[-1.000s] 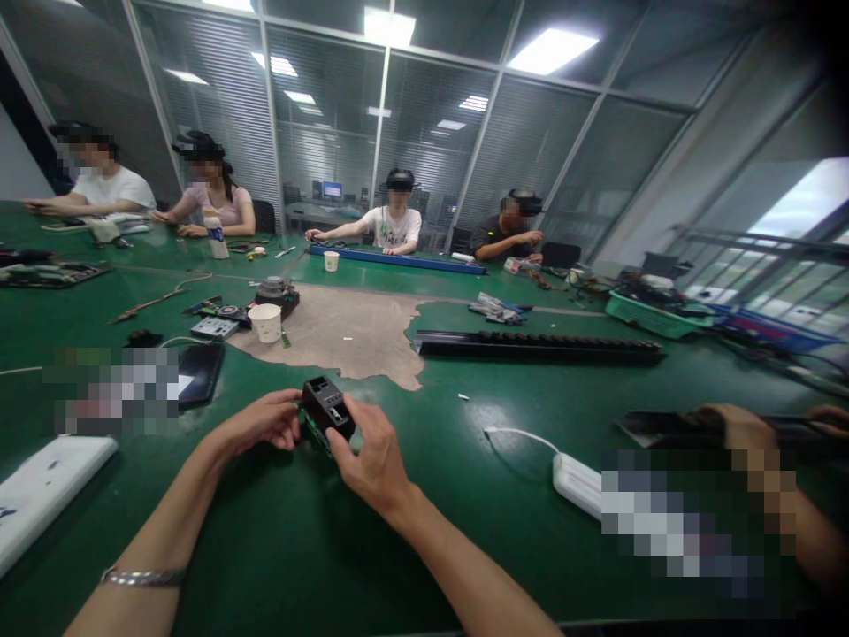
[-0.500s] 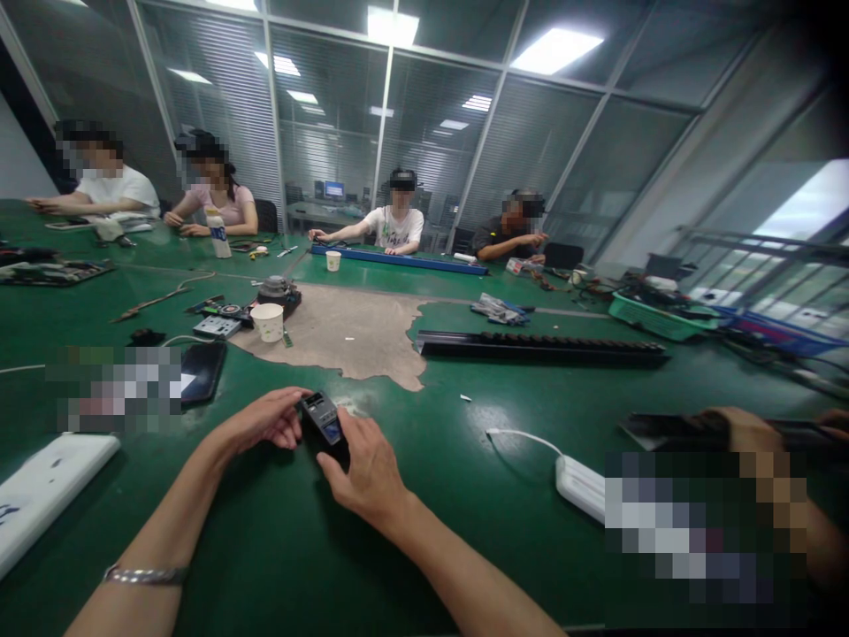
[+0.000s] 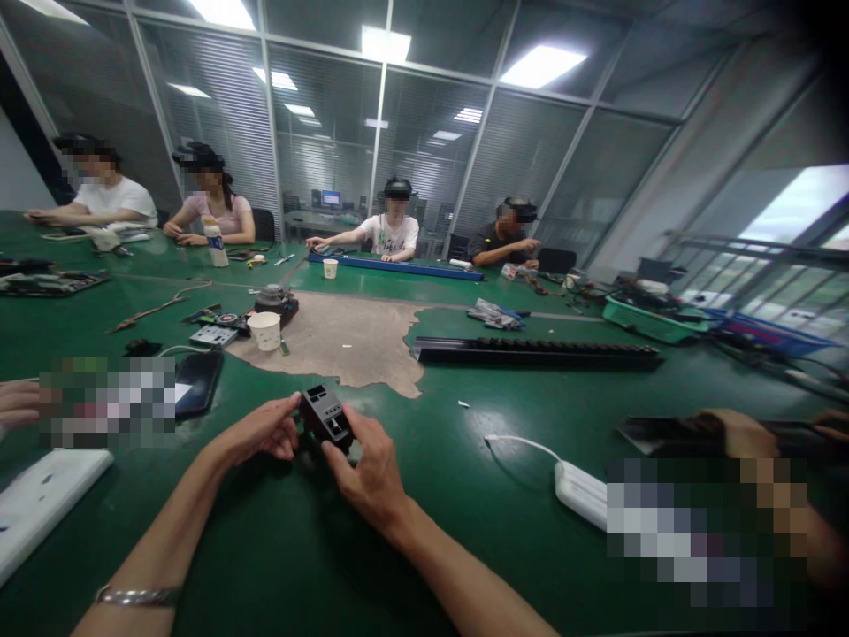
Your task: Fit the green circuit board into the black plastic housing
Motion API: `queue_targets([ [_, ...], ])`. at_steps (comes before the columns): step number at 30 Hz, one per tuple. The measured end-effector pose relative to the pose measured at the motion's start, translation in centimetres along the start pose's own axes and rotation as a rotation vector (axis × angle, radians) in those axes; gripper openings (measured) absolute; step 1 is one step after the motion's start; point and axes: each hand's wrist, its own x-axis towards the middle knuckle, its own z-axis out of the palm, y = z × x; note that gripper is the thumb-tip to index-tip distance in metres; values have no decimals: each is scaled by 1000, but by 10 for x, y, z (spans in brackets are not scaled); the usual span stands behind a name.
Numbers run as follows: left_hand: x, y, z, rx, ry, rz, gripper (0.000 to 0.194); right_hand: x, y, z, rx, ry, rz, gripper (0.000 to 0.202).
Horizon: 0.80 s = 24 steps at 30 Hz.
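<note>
A small dark box-shaped device point(image 3: 325, 412) is held tilted just above the green table, its grey face carrying a dark window, a row of small marks and a square opening. My right hand point(image 3: 371, 469) grips its right and lower end between thumb and fingers. On the other side, my left hand point(image 3: 265, 433) has its index fingertip against the upper left edge, with the remaining fingers curled in below. What kind of device it is, I cannot make out. Its underside is hidden.
A white power strip point(image 3: 53, 509) and a phone point(image 3: 199, 382) lie left. Ahead are a paper cup point(image 3: 265, 331), a brown sheet point(image 3: 351, 341) and a long black rail point(image 3: 537, 352). On the right, a white cabled block point(image 3: 580, 491) lies near a co-worker's hand point(image 3: 746, 433).
The device has turned in my hands, showing more of its grey face, and my right thumb has shifted along its lower edge. Another person's hand has appeared at the left edge.
</note>
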Motion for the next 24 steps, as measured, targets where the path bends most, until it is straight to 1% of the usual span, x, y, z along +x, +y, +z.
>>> queue_targets([
  [4, -2, 2, 0, -1, -22, 15, 76, 11, 5, -9, 9, 78, 95, 54],
  [7, -5, 5, 2, 10, -18, 18, 75, 13, 17, -11, -34, 73, 139, 54],
  [12, -6, 7, 4, 31, -13, 8, 77, 7, 40, -2, -126, 28, 145, 54],
  [15, -5, 6, 3, 38, -12, 6, 76, 5, 49, 4, -160, 3, 141, 55],
  [19, -5, 6, 3, 40, -12, 10, 74, 5, 51, 3, -194, -53, 152, 58],
  [24, -7, 8, 5, 35, -13, 24, 72, 6, 44, -4, -205, -6, 177, 62],
])
